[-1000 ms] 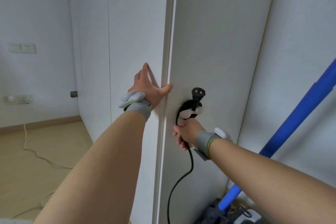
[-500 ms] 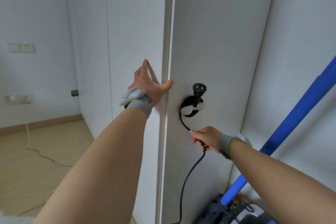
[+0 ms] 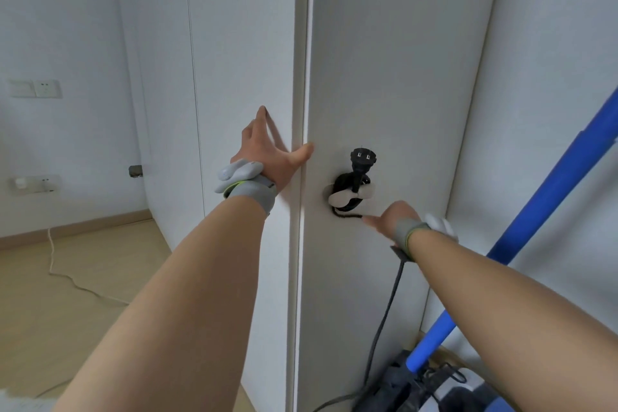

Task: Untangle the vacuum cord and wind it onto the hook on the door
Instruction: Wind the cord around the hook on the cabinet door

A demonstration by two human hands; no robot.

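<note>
The black vacuum cord [image 3: 384, 311] is looped round a white hook [image 3: 349, 197] on the white door [image 3: 384, 77], with its plug [image 3: 363, 157] sticking up above the hook. My right hand [image 3: 393, 217] is just right of and below the hook. The cord runs from the hook into this hand and comes out under the wrist, so the hand holds it; its fingers are hidden. My left hand [image 3: 267, 150] rests flat against the door's edge, fingers straight and thumb on the door face.
The vacuum's body [image 3: 418, 388] sits on the floor at the bottom right, and its blue tube [image 3: 535, 227] slants up past my right arm. A white cable [image 3: 67, 278] trails over the wooden floor on the left, below wall sockets [image 3: 33, 182].
My right hand has moved with the cord from below the hook out to the right and then up, close beside the hook. The left hand has stayed on the door edge.
</note>
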